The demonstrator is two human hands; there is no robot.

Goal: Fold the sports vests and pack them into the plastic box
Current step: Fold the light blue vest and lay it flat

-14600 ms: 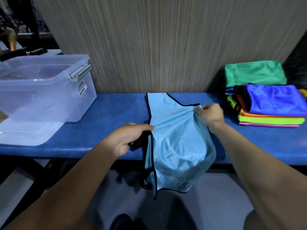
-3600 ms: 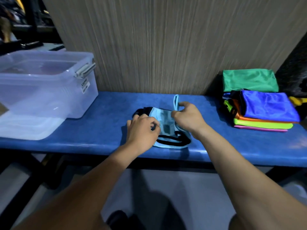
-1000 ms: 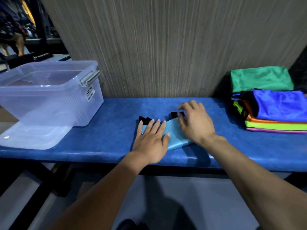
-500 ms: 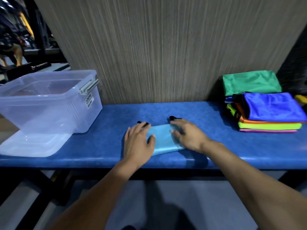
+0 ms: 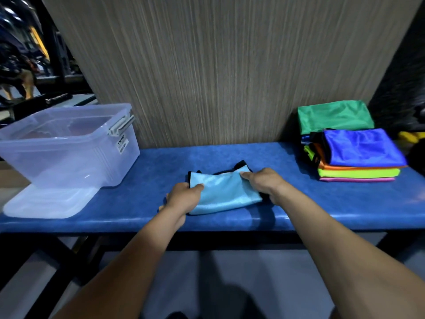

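A light blue vest point(image 5: 224, 192), already folded down to a small packet with black trim showing at its far edge, lay near the front edge of the blue bench point(image 5: 322, 203). The left hand point(image 5: 184, 199) gripped the packet's left end, thumb on top and fingers curled under it. The right hand point(image 5: 264, 184) held the right end, thumb pressing the top corner and the other fingers seemingly tucked beneath the cloth. Judging from this, the folding of this vest was finished and it was about to be lifted. The clear plastic box point(image 5: 69, 153) stood well apart at the left end of the bench, open, with its lid point(image 5: 48, 203) lying under its front. Whether anything was already inside could not be told through the cloudy walls. On the right end of the bench sat a stack of vests point(image 5: 354, 155), green, blue, orange, yellow-green and pink, lying flat but larger than the folded packet. Those probably remained to be folded and packed, so most of the job looked to be ahead.
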